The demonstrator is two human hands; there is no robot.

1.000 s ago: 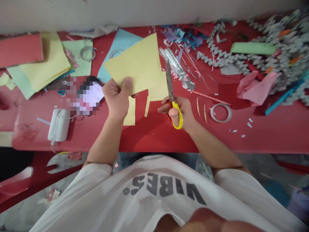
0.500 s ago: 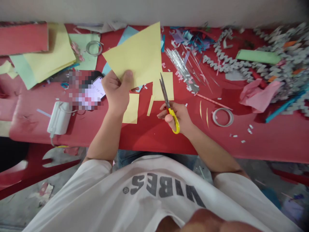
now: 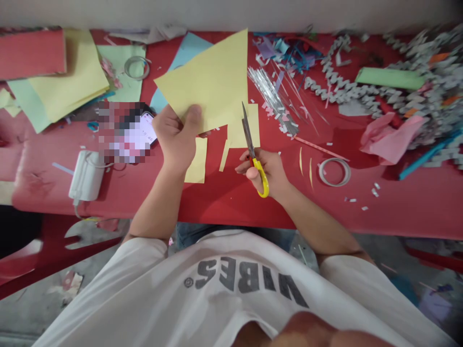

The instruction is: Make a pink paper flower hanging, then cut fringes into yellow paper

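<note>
A sheet of yellow paper [image 3: 213, 79] is pinched in my left hand [image 3: 177, 137], thumb on top, and held up over the table. My right hand [image 3: 269, 171] is closed on scissors [image 3: 261, 177] with yellow handles. Their blades are slightly parted and point away from me, just right of the sheet's lower edge. Beneath them on the table lie a yellow paper square [image 3: 249, 137], a narrow yellow strip [image 3: 224, 155] and another yellow piece [image 3: 198, 166], partly hidden by my left wrist.
On the left are a phone [image 3: 142, 132], a white power bank [image 3: 86, 178] and stacked coloured paper [image 3: 72, 72]. To the right lie a tape roll [image 3: 334, 172], silver wires [image 3: 269, 96], pink paper [image 3: 392, 137] and a heap of grey folded-paper chains [image 3: 439, 72]. Scraps dot the red table [image 3: 238, 207].
The camera view has shifted slightly. The yellow sheet has turned a little, its top corner moving right. Both hands keep their hold, and the scissor blades look slightly wider apart.
</note>
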